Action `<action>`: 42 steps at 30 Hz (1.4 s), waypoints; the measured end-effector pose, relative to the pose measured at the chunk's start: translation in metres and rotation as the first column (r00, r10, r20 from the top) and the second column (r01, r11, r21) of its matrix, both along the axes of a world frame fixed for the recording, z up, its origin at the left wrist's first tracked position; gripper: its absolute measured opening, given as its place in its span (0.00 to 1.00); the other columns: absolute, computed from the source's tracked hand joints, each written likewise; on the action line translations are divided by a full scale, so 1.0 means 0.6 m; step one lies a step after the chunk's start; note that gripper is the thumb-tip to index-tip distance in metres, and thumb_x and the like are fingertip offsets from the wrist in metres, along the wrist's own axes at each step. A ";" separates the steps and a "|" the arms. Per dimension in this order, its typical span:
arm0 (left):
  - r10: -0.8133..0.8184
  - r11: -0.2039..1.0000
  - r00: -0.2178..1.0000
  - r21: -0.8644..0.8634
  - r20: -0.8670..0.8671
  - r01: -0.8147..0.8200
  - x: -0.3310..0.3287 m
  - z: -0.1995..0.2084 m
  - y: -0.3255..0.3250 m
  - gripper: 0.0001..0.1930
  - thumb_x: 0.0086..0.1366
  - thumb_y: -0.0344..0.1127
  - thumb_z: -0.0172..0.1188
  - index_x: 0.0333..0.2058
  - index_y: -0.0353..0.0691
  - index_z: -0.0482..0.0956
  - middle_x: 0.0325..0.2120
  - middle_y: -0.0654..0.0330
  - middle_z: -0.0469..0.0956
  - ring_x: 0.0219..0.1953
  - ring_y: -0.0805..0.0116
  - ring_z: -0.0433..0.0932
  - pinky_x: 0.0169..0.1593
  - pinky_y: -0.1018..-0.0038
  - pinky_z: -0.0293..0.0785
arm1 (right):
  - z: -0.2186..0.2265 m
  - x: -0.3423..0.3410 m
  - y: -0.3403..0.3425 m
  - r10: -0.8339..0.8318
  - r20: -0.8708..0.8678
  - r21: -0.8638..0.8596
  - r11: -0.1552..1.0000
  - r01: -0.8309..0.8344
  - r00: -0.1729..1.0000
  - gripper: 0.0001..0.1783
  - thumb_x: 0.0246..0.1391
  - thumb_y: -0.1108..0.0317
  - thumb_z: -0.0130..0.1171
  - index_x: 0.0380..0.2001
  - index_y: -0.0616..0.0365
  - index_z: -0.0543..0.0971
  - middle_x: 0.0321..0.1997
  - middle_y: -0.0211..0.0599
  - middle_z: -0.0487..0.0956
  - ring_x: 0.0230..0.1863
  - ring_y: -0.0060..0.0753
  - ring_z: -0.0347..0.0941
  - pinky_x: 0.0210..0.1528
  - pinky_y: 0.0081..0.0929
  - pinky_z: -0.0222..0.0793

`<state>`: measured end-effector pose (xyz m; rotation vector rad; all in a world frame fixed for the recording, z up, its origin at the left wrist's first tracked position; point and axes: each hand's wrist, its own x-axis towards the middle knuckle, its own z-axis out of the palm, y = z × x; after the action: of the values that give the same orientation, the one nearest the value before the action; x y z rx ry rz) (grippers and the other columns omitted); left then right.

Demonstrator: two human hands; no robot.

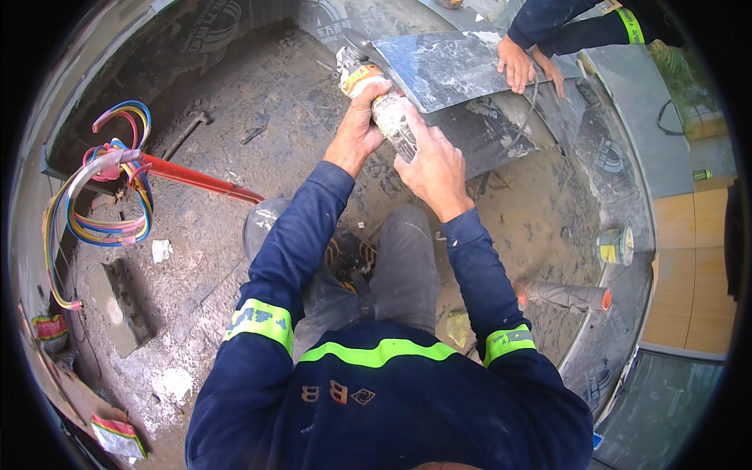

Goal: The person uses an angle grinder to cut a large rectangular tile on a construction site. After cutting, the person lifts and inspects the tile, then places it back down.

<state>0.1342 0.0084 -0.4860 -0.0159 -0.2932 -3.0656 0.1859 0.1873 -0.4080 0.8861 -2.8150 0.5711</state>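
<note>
Both my hands are closed round an angle grinder (389, 119), its body caked in pale dust. My left hand (357, 131) grips it near the orange-yellow front part, and my right hand (433, 166) wraps the rear body. The grinder's head points away from me, its disc (356, 41) at the left edge of a dusty grey slab (446, 69). Whether the disc touches the slab I cannot tell. At the slab's right side another person's hand (517, 64) presses flat on top, with the second hand (551, 72) by its edge.
Coiled coloured cables (117, 227) rise at the left beside a red pipe (204, 180). A hammer (186, 135) and an angled metal piece (124, 309) lie on the rough, muddy floor (211, 282). At right are a bucket (616, 246) and a wrapped orange pipe (572, 296).
</note>
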 end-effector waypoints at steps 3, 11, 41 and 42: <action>-0.003 1.000 0.999 -0.015 0.046 0.004 0.014 0.003 0.008 0.17 0.68 0.28 0.72 0.52 0.36 0.78 0.41 0.52 0.87 0.43 0.57 0.89 0.51 0.58 0.91 | 0.007 0.013 0.007 0.009 0.003 0.003 1.000 -0.009 1.000 0.57 0.49 0.63 0.78 0.82 0.38 0.65 0.47 0.55 0.83 0.45 0.67 0.86 0.48 0.59 0.82; -0.027 0.996 0.997 -0.080 0.075 0.033 0.071 0.010 0.040 0.27 0.68 0.31 0.72 0.61 0.29 0.71 0.55 0.41 0.83 0.57 0.44 0.87 0.68 0.44 0.84 | 0.007 0.054 0.046 0.001 0.043 -0.074 0.997 0.002 0.999 0.57 0.47 0.66 0.74 0.82 0.36 0.66 0.48 0.50 0.83 0.47 0.64 0.84 0.51 0.56 0.82; -0.012 1.000 1.000 -0.002 0.024 0.012 0.008 0.003 0.004 0.18 0.68 0.27 0.72 0.53 0.37 0.77 0.41 0.52 0.86 0.42 0.57 0.89 0.51 0.58 0.91 | 0.012 0.008 0.003 0.019 -0.002 0.036 0.999 -0.019 1.000 0.60 0.50 0.64 0.79 0.84 0.37 0.60 0.50 0.54 0.82 0.46 0.69 0.85 0.49 0.59 0.83; -0.023 1.000 0.999 0.003 0.024 0.023 0.016 0.005 0.009 0.18 0.68 0.27 0.72 0.53 0.36 0.77 0.42 0.52 0.86 0.43 0.56 0.89 0.52 0.57 0.91 | 0.012 0.012 0.008 0.023 -0.001 0.029 0.999 -0.023 1.000 0.60 0.49 0.64 0.79 0.84 0.38 0.60 0.50 0.53 0.82 0.46 0.68 0.85 0.48 0.59 0.83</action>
<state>0.1439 0.0140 -0.4832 0.0175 -0.2918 -3.0906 0.1932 0.1920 -0.4009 0.9244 -2.8222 0.5336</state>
